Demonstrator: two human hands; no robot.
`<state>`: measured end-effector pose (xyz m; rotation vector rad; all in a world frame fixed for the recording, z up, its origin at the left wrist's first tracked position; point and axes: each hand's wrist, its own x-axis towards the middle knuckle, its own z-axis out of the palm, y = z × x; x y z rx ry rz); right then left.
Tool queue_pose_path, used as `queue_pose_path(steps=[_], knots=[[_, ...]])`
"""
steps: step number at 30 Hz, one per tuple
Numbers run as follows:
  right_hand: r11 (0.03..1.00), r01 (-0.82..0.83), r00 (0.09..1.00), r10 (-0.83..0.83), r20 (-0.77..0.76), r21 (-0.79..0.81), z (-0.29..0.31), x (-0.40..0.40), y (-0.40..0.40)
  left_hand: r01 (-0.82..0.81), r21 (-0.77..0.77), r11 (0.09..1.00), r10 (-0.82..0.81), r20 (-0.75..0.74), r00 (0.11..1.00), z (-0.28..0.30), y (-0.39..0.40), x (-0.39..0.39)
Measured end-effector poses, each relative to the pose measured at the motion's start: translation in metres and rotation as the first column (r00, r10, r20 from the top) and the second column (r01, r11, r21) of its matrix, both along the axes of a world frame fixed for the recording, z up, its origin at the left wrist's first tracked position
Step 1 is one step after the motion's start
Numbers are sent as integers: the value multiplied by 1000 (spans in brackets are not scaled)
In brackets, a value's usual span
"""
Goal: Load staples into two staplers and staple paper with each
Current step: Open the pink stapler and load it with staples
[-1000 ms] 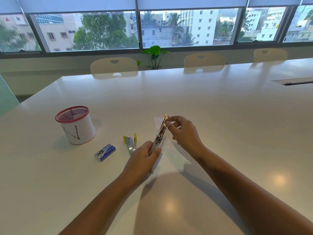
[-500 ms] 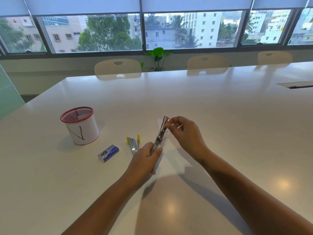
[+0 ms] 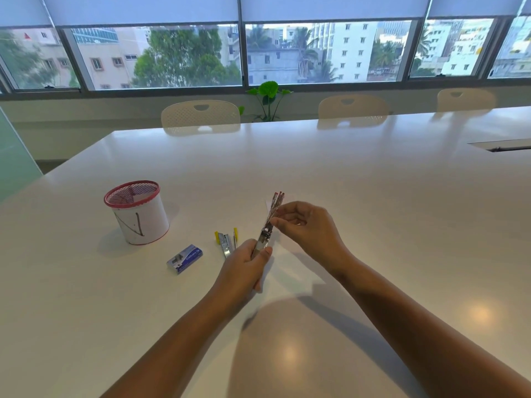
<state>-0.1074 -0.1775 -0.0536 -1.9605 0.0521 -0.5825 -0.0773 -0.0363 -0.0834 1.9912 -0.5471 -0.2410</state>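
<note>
A small metal stapler with red tips is held up off the white table, tilted away from me. My left hand grips its lower end. My right hand pinches its middle with thumb and forefinger; whether a staple strip sits between the fingers is too small to tell. A second stapler with yellow parts lies open on the table just left of my left hand. A blue staple box lies further left. White paper lies under and behind my hands, hard to make out against the table.
A white cup with a red mesh rim stands at the left. The white table stretches far and right, with a cable slot at the far right. Chairs line the far edge below the windows, beside a small plant.
My right hand's fingers have slid down from the stapler's top end to its middle. The stapler stands a little more upright. My left hand keeps its grip.
</note>
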Motion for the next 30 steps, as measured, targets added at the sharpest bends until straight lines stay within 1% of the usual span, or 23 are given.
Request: queue_pose_path(steps=[6,11,14,17,19,21,22,23,24,25,26,27,30], knots=[[997,3,999,0,40,-82,1,-3,2,7,-39,999,-8,-24,1000,-2,1,2],[987,-58,998,60,13,-152,-3,-4,3,7,-24,1000,-8,-39,999,-2,0,3],[969,-48,997,60,40,-243,-5,-2,3,28,-14,1000,-29,-28,999,-1,1,2],[938,1,994,36,101,-346,-7,-2,1,53,1,999,-53,-2,999,5,5,0],[921,26,994,17,108,-388,-6,-3,-2,-13,3,1000,12,55,998,19,16,6],[904,34,998,-9,60,-426,-6,-2,-6,-158,-55,986,164,138,977,32,34,22],[890,32,999,-18,36,-455,-7,-1,-8,-247,-39,968,250,214,944,37,45,31],[873,31,1000,-26,17,-487,-9,-1,-9,-337,36,941,310,310,899,38,57,39],[856,27,1000,-30,3,-516,-11,-1,-9,-409,139,902,330,389,860,37,67,46],[840,21,999,-31,-10,-543,-12,0,-9,-450,251,857,318,429,845,34,75,52],[823,10,999,-30,-25,-568,-14,0,-9,-455,359,815,292,424,857,30,81,56],[808,-4,999,-29,-45,-589,-16,0,-8,-437,446,781,271,389,881,26,84,59],[781,-30,994,-44,-102,-624,-20,1,-7,-386,592,707,250,300,920,16,88,58]])
